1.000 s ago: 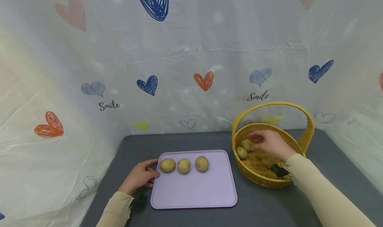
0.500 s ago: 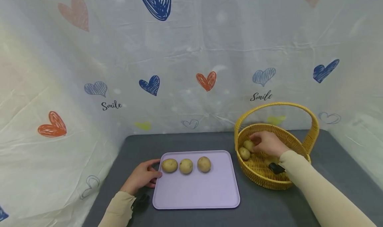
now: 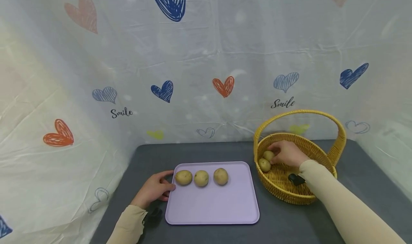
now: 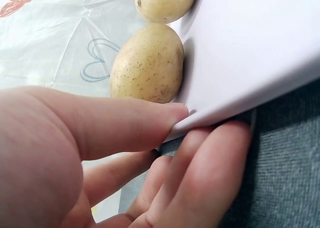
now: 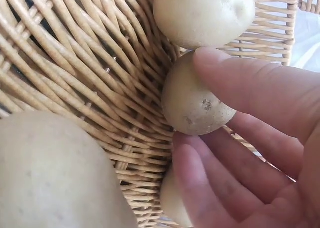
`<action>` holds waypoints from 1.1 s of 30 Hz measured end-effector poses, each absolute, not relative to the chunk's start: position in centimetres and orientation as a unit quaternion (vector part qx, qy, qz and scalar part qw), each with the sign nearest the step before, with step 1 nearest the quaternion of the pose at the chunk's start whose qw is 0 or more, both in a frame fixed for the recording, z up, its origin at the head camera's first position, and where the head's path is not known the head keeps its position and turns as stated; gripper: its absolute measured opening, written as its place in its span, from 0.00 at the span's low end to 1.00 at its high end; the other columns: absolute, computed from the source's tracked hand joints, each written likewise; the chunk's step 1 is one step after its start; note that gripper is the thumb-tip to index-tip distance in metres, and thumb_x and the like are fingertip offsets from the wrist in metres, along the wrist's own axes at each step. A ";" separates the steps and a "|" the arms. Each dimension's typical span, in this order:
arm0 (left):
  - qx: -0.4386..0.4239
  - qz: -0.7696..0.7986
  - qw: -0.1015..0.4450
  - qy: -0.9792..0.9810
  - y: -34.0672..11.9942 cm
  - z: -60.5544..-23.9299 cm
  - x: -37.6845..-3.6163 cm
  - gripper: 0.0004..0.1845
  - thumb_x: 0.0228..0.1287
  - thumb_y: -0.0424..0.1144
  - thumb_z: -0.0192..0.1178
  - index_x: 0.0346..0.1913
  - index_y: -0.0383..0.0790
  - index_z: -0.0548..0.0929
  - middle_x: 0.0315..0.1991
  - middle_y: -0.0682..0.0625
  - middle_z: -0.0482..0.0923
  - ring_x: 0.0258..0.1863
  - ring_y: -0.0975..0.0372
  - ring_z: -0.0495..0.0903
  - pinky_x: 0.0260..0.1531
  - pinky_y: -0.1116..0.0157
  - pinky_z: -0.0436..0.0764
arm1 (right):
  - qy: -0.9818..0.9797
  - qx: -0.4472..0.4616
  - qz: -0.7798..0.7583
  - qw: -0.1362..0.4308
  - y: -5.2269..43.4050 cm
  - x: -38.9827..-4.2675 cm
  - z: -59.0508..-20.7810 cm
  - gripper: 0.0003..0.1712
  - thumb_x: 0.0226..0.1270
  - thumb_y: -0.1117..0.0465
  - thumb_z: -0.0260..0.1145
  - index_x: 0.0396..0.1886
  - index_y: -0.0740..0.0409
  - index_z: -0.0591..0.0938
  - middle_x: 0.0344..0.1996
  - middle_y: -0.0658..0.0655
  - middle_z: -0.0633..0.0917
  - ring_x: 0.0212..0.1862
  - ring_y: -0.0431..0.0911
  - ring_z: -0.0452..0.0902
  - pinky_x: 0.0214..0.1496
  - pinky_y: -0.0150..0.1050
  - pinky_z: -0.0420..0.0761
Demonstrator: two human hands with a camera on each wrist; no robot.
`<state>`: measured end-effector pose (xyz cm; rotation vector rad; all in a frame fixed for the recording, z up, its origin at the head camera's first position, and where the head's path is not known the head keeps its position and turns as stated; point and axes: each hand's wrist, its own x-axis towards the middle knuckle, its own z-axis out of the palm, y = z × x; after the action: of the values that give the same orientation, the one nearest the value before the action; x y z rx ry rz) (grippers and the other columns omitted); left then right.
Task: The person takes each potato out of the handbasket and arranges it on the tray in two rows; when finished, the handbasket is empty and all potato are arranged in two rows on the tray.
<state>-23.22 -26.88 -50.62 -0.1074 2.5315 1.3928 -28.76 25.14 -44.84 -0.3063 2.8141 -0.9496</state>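
A lilac tray [image 3: 212, 204] lies on the dark grey table with three potatoes in a row: left [image 3: 184, 177], middle [image 3: 201, 178], right [image 3: 220, 176]. My left hand [image 3: 167, 184] grips the tray's left edge, thumb [image 4: 125, 123] on top and fingers [image 4: 215, 158] underneath, right beside the left potato [image 4: 147, 63]. My right hand [image 3: 276, 155] reaches into the yellow wicker basket [image 3: 289, 197]. Its thumb [image 5: 250, 83] and fingers [image 5: 200, 178] pinch a small potato [image 5: 192, 100]. Two small potatoes [image 3: 268, 155] [image 3: 265, 164] show at its fingertips.
More potatoes lie in the basket, a large one [image 5: 50, 173] near my wrist and another [image 5: 202, 13] beyond the held one. The basket's tall hoop handle [image 3: 299, 112] arches over my hand. A heart-printed sheet [image 3: 193, 58] closes off the back and sides.
My right hand has slid a little left inside the basket and closed its thumb and fingers on a small potato. The left hand, tray and its three potatoes have not moved.
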 end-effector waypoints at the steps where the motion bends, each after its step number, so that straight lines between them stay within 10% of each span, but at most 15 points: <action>1: -0.036 0.478 0.125 0.869 -26.9 -50.7 -23.2 0.36 0.64 0.34 0.76 0.75 0.42 0.78 0.36 0.43 0.85 0.27 0.57 0.86 0.27 0.58 0.91 | 0.940 -0.103 -0.315 0.077 25.1 -28.8 -44.9 0.30 0.61 0.62 0.81 0.63 0.68 0.86 0.54 0.66 0.90 0.57 0.59 0.86 0.59 0.57 0.86; 20: -0.038 0.479 0.128 0.867 -26.8 -50.1 -23.0 0.36 0.64 0.33 0.75 0.76 0.41 0.78 0.35 0.43 0.84 0.26 0.57 0.85 0.27 0.58 0.91 | 0.936 -0.139 -0.324 -0.013 23.9 -24.5 -41.1 0.28 0.66 0.55 0.81 0.63 0.59 0.88 0.54 0.60 0.92 0.55 0.56 0.89 0.58 0.57 0.89; 33: -0.034 0.486 0.131 0.863 -26.8 -50.1 -23.0 0.36 0.64 0.32 0.75 0.76 0.41 0.78 0.36 0.42 0.84 0.26 0.57 0.85 0.27 0.58 0.92 | 0.912 -0.122 -0.390 -0.044 19.4 -19.0 -41.0 0.28 0.64 0.54 0.83 0.64 0.51 0.88 0.56 0.56 0.92 0.53 0.50 0.93 0.50 0.39 0.92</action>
<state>-22.97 -26.84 -50.08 -0.1001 2.5072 1.4130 -19.04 19.45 -40.98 -0.3932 2.9476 -1.2598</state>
